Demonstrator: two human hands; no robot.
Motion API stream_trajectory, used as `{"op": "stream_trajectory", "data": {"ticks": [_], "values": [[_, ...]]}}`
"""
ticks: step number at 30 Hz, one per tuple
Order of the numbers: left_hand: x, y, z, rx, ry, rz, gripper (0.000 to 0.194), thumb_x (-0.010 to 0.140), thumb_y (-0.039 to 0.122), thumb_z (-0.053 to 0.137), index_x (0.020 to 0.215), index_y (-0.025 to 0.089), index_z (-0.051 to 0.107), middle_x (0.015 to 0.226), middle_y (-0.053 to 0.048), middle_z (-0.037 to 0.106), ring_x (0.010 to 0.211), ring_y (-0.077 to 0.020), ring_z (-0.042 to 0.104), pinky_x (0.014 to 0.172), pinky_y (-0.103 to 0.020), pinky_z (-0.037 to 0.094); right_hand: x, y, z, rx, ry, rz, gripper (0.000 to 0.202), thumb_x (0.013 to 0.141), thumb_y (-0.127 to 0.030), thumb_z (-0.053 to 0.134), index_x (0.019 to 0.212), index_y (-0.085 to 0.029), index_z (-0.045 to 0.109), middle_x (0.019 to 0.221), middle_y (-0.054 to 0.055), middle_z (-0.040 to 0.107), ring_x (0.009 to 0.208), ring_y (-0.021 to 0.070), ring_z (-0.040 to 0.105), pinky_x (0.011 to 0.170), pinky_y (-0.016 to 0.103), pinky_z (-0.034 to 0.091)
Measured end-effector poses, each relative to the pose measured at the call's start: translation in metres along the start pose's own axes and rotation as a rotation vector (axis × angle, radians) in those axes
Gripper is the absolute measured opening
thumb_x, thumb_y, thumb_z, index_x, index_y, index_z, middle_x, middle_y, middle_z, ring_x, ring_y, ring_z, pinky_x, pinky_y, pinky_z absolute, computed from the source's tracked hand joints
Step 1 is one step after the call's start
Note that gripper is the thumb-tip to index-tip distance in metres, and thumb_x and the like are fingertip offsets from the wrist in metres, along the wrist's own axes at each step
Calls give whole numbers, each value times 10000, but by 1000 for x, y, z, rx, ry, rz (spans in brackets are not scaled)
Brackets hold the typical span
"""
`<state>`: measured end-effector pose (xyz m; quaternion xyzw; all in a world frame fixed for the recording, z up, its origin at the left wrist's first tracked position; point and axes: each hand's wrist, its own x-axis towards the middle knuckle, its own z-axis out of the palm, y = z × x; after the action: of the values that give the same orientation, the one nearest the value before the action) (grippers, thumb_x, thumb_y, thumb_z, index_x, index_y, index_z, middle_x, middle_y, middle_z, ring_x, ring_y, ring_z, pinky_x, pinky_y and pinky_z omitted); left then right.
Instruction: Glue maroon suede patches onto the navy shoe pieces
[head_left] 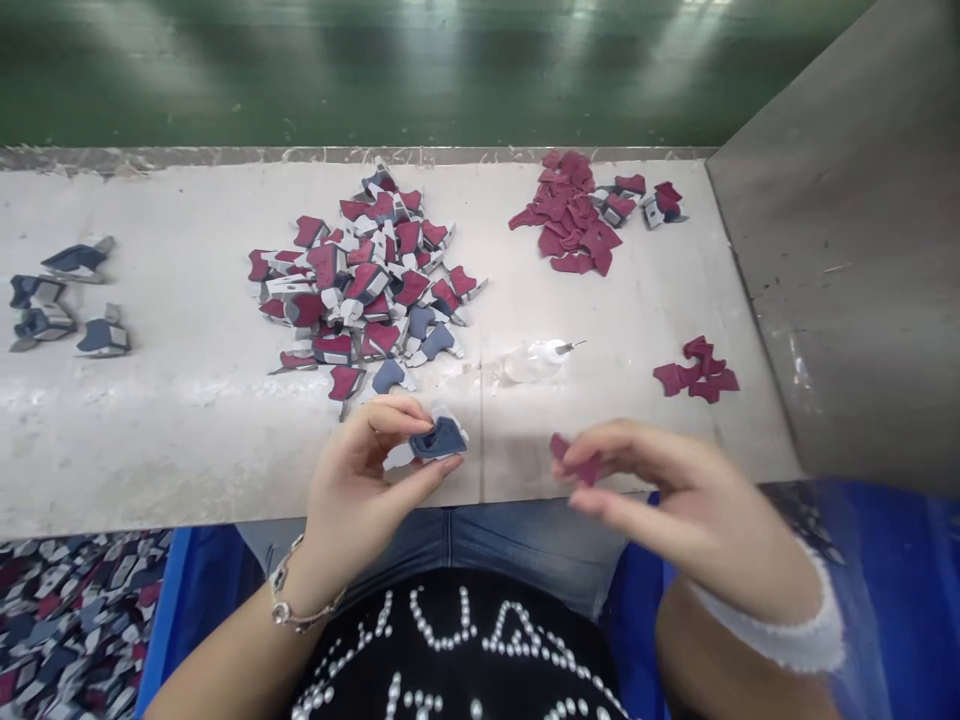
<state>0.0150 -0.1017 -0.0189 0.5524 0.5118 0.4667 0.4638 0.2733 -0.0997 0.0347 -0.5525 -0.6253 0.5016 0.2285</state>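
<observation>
My left hand point(375, 465) pinches a small blue-and-white plastic part point(441, 438) between thumb and fingers, above the table's front edge. To its right, my right hand point(637, 475) has its thumb and fingers closed on a thin dark-red piece point(585, 468). The two held things are apart. Beyond my hands, a clear bottle with a needle tip point(534, 360) lies on its side. Just past my left hand spreads a pile of white, blue and red parts point(367, 280), with a few blue-topped ones at its near edge.
Loose red pieces lie in a heap point(570, 215) at the back and a smaller group point(697, 372) at right. Several blue-and-white parts point(105, 335) sit far left. A metal panel point(855, 250) bounds the right side. Below left, a blue bin point(169, 620) holds many parts.
</observation>
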Motion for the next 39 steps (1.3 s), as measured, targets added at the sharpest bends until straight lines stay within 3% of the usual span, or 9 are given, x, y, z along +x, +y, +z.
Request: {"op": "stream_trajectory", "data": {"ticks": [2, 5, 9, 11, 15, 20, 27, 32, 39], "values": [[0, -2, 2, 57, 30, 98, 309, 748, 43, 814, 926, 217, 630, 972, -8, 637, 934, -127, 671, 767, -208, 625, -3, -7, 21, 30, -47, -68, 94, 933, -251, 668, 1019, -280, 695, 990, -15, 780, 881, 146, 748, 831, 240, 599], [1, -5, 5, 107, 38, 205, 325, 745, 37, 817, 957, 212, 643, 961, -18, 652, 952, -142, 674, 786, -236, 630, 0, -10, 42, 148, -5, -81, 306, 990, -189, 569, 1254, -342, 556, 1030, -37, 776, 922, 131, 751, 873, 265, 598], [3, -6, 6, 119, 55, 236, 290, 766, 81, 809, 962, 213, 642, 968, -33, 673, 946, -171, 690, 775, -287, 640, 11, -7, 54, 441, -6, 22, 81, 939, -263, 700, 937, -280, 620, 885, -38, 783, 832, 143, 760, 773, 251, 618], [2, -7, 6, 134, 52, 251, 271, 781, 89, 792, 968, 214, 640, 980, -38, 678, 951, -177, 691, 790, -306, 637, 18, -6, 56, 536, -6, 30, 65, 891, -270, 761, 854, -260, 707, 876, -18, 790, 818, 159, 759, 751, 267, 629], [0, -8, 5, 188, 48, 286, 299, 781, 58, 769, 997, 221, 644, 999, -39, 676, 970, -179, 677, 808, -317, 623, 25, -4, 59, 570, 25, 31, 102, 901, -249, 744, 983, -281, 794, 892, -3, 801, 805, 164, 758, 742, 287, 648], [0, -7, 4, 199, 42, 314, 317, 778, 39, 763, 1005, 223, 643, 1008, -30, 670, 969, -173, 662, 807, -318, 620, 29, -6, 62, 636, 77, 50, 52, 901, -256, 747, 940, -231, 723, 836, 3, 793, 731, 144, 747, 709, 267, 639], [1, -4, 5, 226, 19, 358, 336, 780, 88, 806, 1031, 239, 639, 999, -24, 668, 948, -181, 675, 803, -344, 630, 36, -8, 67, 661, 98, 59, 187, 815, -258, 833, 843, -212, 654, 699, -23, 729, 650, 133, 699, 632, 244, 598], [1, -3, 2, 240, 18, 412, 351, 765, 102, 834, 1026, 236, 642, 994, -15, 674, 936, -168, 682, 792, -319, 620, 40, -9, 65, 740, -17, 109, 222, 806, -227, 840, 868, -224, 627, 700, -47, 724, 649, 97, 674, 620, 188, 554], [3, -4, -3, 289, 15, 475, 325, 770, 120, 840, 1012, 238, 659, 971, -11, 691, 889, -166, 698, 770, -319, 621, 50, -12, 54, 719, -179, 140, 236, 816, -260, 829, 912, -219, 617, 654, -45, 711, 617, 106, 652, 589, 202, 533]]}}
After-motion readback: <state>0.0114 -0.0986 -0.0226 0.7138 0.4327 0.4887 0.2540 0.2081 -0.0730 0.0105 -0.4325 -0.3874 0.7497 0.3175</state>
